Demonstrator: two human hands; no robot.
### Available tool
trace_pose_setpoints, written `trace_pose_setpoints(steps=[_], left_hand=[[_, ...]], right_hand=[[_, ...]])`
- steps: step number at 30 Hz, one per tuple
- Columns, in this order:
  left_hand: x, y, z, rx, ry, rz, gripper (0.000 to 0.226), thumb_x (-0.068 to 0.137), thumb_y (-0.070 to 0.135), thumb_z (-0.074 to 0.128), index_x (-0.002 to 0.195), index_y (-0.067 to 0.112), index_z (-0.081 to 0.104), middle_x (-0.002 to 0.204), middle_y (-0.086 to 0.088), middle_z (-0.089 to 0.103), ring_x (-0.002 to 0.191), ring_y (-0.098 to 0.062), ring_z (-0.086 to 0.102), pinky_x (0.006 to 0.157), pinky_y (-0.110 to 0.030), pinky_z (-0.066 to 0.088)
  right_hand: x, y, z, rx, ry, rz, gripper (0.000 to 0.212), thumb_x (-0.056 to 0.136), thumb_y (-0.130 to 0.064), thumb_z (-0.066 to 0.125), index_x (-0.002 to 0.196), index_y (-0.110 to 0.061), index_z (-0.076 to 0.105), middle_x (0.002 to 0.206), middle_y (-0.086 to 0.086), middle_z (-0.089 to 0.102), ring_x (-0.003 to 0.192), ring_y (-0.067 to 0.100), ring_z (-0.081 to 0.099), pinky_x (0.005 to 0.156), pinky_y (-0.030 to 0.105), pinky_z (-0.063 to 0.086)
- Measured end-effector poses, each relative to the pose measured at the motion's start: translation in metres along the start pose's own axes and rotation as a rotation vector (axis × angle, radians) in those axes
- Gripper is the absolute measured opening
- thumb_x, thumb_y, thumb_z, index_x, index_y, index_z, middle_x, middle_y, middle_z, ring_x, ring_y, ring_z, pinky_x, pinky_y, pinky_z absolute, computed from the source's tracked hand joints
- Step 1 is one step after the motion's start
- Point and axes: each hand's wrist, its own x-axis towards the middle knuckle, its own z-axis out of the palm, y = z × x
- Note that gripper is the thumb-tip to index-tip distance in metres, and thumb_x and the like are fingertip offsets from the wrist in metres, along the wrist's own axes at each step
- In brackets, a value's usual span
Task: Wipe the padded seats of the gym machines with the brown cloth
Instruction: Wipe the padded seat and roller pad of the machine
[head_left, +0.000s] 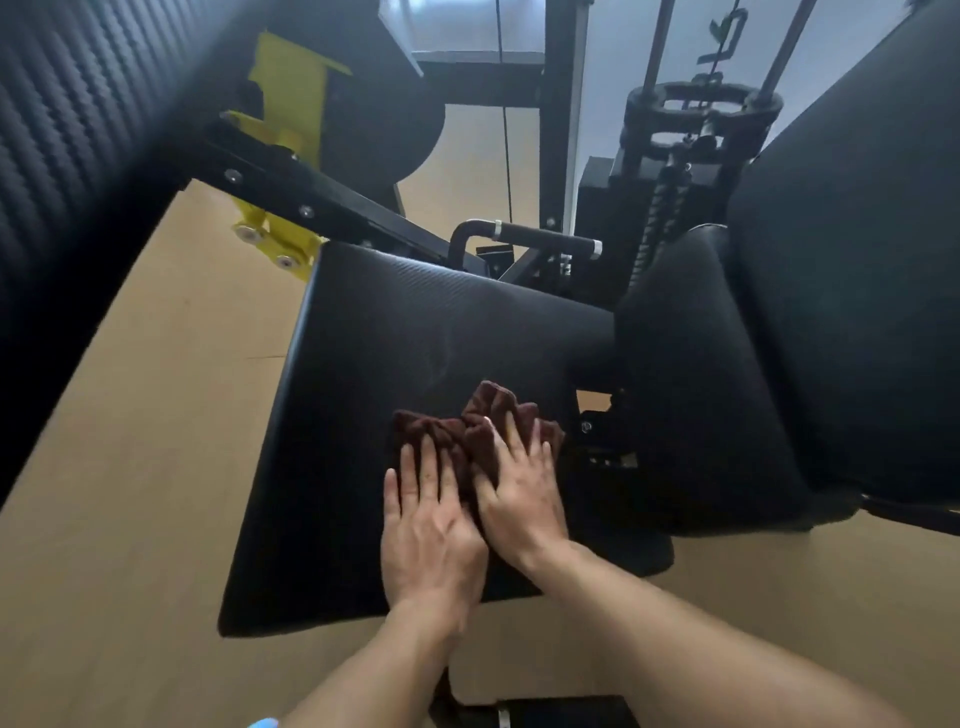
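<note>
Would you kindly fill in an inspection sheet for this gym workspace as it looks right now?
Surface: black padded seat, faint smear marks near its middle.
Job's things: brown cloth bunched on the seat's right part.
Clutter: nothing seen.
Grippers: left hand and right hand side by side, fingers flat on the cloth.
Cables: thin cable running down behind the seat.
Surroundings: handle bar, yellow bracket, second black pad, tan floor.

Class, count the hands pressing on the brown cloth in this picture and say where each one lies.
2. The left hand lies flat on the brown cloth's near-left part; the right hand lies beside it on the cloth's right part, both on the padded seat.
</note>
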Motion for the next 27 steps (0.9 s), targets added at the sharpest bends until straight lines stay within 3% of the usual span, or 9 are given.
trace_pose_setpoints(steps=[2,5,8,10,14,17,20,24,27], left_hand=[[0.019,-0.027,-0.011,0.007,0.102,-0.089,0.065,0.099,0.031,0.015,0.157,0.011,-0.009,0.165,-0.011,-0.018,0.152,-0.027,-0.018,0.125,-0.048,-0.006],[0.047,-0.054,-0.03,-0.064,0.129,-0.17,0.064,0.099,0.037,0.009,0.158,0.015,-0.004,0.166,-0.006,-0.009,0.154,-0.022,-0.011,0.125,-0.045,-0.004],[0.085,-0.05,-0.04,-0.149,0.094,-0.216,0.066,0.101,0.037,0.023,0.159,0.016,-0.001,0.168,-0.004,-0.009,0.154,-0.021,-0.013,0.126,-0.042,-0.005],[0.12,-0.039,-0.042,-0.127,0.103,-0.185,0.067,0.1,0.035,0.029,0.16,0.017,0.004,0.168,-0.004,-0.007,0.154,-0.023,-0.011,0.125,-0.042,-0.005],[0.177,0.015,-0.033,-0.056,-0.009,0.02,0.067,0.1,0.039,0.029,0.16,0.017,0.008,0.168,-0.007,-0.005,0.154,-0.029,-0.009,0.125,-0.046,-0.002],[0.155,0.072,-0.012,-0.096,-0.055,0.119,0.07,0.099,0.035,0.034,0.16,0.016,0.004,0.168,-0.008,-0.009,0.153,-0.028,-0.017,0.125,-0.046,-0.005],[0.109,0.094,0.008,-0.185,-0.035,0.131,0.069,0.099,0.028,0.036,0.159,0.015,0.006,0.168,-0.005,-0.007,0.152,-0.023,-0.02,0.125,-0.044,-0.006],[0.074,0.074,0.01,-0.206,0.018,0.079,0.067,0.098,0.033,0.032,0.159,0.014,0.011,0.168,-0.001,0.004,0.154,-0.019,-0.009,0.126,-0.045,-0.001],[0.057,0.049,-0.003,-0.24,0.071,-0.026,0.068,0.095,0.035,0.03,0.158,0.015,0.015,0.167,0.001,0.01,0.155,-0.016,-0.003,0.125,-0.046,-0.001]], right_hand=[[0.034,-0.029,0.004,0.007,-0.077,-0.089,0.06,0.103,-0.048,0.034,0.16,-0.038,0.019,0.17,-0.012,-0.005,0.154,0.018,-0.022,0.123,0.038,-0.018],[0.08,-0.06,0.01,-0.079,-0.18,-0.228,0.058,0.105,-0.044,0.03,0.161,-0.036,0.015,0.17,-0.008,-0.006,0.154,0.02,-0.023,0.123,0.038,-0.02],[0.124,-0.055,0.001,-0.145,-0.232,-0.33,0.058,0.106,-0.04,0.027,0.161,-0.037,0.01,0.17,-0.011,-0.01,0.154,0.017,-0.021,0.124,0.034,-0.014],[0.151,-0.04,-0.012,-0.158,-0.23,-0.309,0.059,0.106,-0.038,0.028,0.162,-0.036,0.008,0.17,-0.009,-0.01,0.154,0.017,-0.021,0.125,0.036,-0.01],[0.175,0.013,-0.048,-0.212,-0.134,-0.052,0.061,0.106,-0.038,0.026,0.162,-0.035,0.001,0.169,-0.005,-0.017,0.153,0.02,-0.023,0.121,0.035,-0.019],[0.156,0.062,-0.076,-0.163,-0.041,0.093,0.061,0.106,-0.04,0.03,0.162,-0.035,0.006,0.17,-0.007,-0.011,0.155,0.017,-0.018,0.122,0.037,-0.015],[0.125,0.082,-0.073,-0.028,0.055,0.107,0.061,0.105,-0.042,0.04,0.16,-0.037,0.016,0.17,-0.012,-0.001,0.155,0.013,-0.013,0.126,0.046,-0.005],[0.107,0.07,-0.063,-0.037,0.058,-0.001,0.066,0.097,-0.042,0.051,0.158,-0.033,0.027,0.171,-0.005,0.008,0.157,0.019,-0.008,0.127,0.051,0.002],[0.103,0.04,-0.056,-0.108,-0.061,-0.22,0.066,0.091,-0.04,0.055,0.155,-0.034,0.036,0.169,-0.001,0.018,0.157,0.024,-0.002,0.127,0.048,0.005]])
